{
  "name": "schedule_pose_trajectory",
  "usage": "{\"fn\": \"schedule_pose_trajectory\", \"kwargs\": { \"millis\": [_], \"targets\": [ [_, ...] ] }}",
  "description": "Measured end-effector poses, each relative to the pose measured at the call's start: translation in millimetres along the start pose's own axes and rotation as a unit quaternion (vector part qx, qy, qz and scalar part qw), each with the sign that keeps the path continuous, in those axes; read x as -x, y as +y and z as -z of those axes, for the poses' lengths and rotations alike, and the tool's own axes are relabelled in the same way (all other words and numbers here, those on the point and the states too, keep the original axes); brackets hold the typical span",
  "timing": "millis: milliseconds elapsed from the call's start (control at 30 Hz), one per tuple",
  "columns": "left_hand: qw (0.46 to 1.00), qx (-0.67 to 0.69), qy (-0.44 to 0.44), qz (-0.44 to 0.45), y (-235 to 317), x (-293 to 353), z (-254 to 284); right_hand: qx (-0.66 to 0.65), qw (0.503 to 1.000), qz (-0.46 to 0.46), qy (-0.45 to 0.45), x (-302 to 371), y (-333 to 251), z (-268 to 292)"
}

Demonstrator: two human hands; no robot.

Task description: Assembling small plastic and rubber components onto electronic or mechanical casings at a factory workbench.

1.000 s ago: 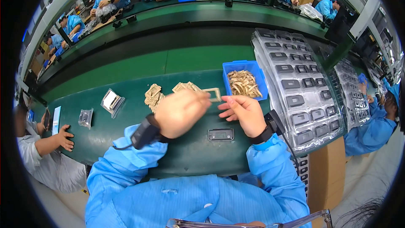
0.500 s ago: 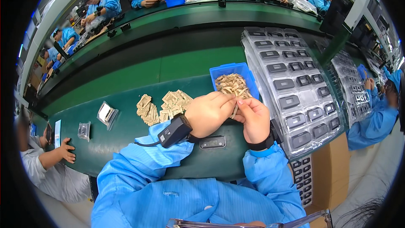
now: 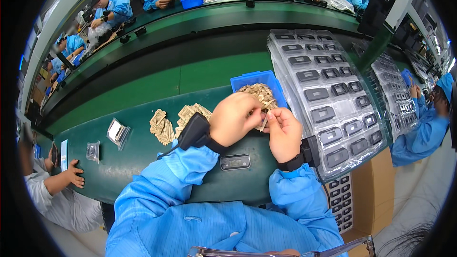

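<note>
My left hand (image 3: 236, 120) and my right hand (image 3: 285, 134) meet in front of the blue bin (image 3: 281, 93), their fingertips pinched on a small tan piece (image 3: 261, 126). Fingers cover most of that piece, so its full shape is hidden. Loose tan strips (image 3: 259, 93) fill the bin just beyond my hands. Left of my left hand lie two piles of flat tan rectangular frames (image 3: 162, 127), one partly behind my wrist. A dark oblong part with a pale rim (image 3: 235, 162) rests on the green table below my hands.
Clear plastic trays of black rectangular parts (image 3: 323, 114) stand close on the right, above an open cardboard box (image 3: 373, 195). Small clear bags (image 3: 117, 131) lie at the left. Another person's hand (image 3: 74, 173) rests at the table's left end. Co-workers sit across the bench.
My left hand has turned, its fingers now more curled toward the tan piece. Both hands stay together near the bin. The whole view has shifted slightly.
</note>
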State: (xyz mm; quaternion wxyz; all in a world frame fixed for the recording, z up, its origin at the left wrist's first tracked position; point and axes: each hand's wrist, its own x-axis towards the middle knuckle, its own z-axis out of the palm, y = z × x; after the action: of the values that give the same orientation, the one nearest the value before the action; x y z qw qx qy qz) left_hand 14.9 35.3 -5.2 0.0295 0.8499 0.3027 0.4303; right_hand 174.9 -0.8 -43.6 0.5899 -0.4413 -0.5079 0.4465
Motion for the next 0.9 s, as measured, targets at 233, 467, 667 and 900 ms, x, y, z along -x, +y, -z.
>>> {"fn": "schedule_pose_trajectory", "kwargs": {
  "millis": [233, 467, 667, 900],
  "targets": [
    [0.969, -0.023, 0.030, 0.245, -16.0, -3.4, 3.9, -0.025, 0.996, -0.078, 0.044, -7.7, -11.9, 3.2],
    [0.997, -0.050, -0.057, 0.020, 3.1, 10.4, 14.5, -0.060, 0.994, -0.073, 0.051, -6.4, -10.1, 1.5],
    [0.987, -0.092, -0.124, -0.038, 4.8, 16.0, 13.2, -0.087, 0.993, -0.066, 0.043, -5.4, -10.7, 4.3],
    [0.986, -0.107, -0.124, -0.039, 3.7, 15.0, 14.4, -0.087, 0.994, -0.064, 0.029, -6.4, -9.7, 4.0]
  ]
}}
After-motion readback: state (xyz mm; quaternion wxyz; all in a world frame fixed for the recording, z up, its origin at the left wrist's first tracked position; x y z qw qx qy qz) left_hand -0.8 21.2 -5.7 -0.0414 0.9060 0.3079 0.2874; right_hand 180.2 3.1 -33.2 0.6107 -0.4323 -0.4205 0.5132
